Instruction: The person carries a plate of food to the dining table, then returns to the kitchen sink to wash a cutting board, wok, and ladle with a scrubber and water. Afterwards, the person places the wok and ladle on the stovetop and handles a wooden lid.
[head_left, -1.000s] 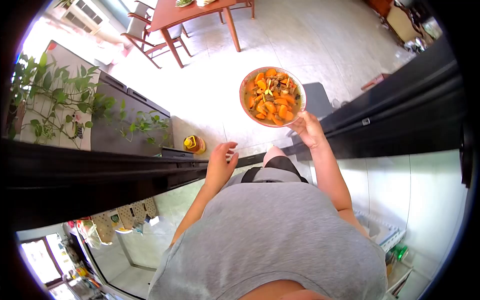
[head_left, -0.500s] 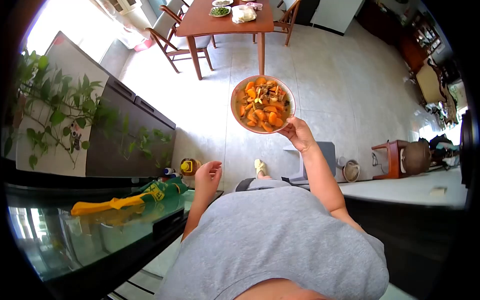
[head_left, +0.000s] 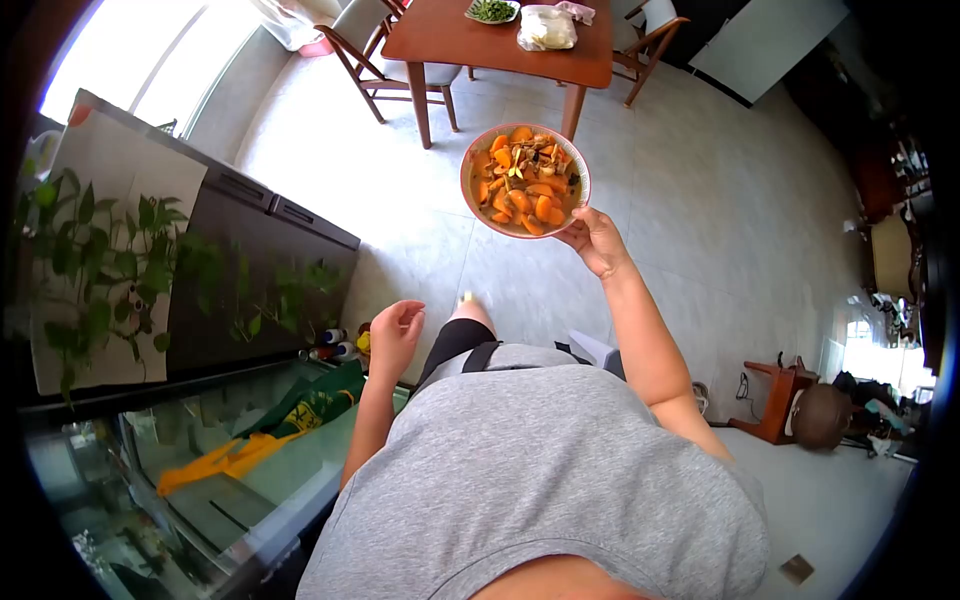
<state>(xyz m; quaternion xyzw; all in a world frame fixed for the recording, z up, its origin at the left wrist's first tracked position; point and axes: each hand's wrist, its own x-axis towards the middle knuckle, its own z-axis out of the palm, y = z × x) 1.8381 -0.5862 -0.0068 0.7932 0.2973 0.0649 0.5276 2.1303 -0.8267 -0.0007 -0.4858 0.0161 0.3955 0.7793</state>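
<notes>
- Part of the right hand (head_left: pixel 597 243) was hidden under the bowl (head_left: pixel 577 170).
- The top edge cut off the far end of the table (head_left: pixel 460 45).
- One foot (head_left: pixel 467 298) was blurred.
- The plant (head_left: pixel 90 260) was partly blurred.
- The bottles (head_left: pixel 342 350) were too small to identify.

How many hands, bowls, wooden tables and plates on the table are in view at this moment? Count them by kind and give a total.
Hands (left hand, right hand): 2
Bowl, held in the right hand: 1
Wooden table: 1
Plate of greens on the table: 1
Total: 5
</notes>
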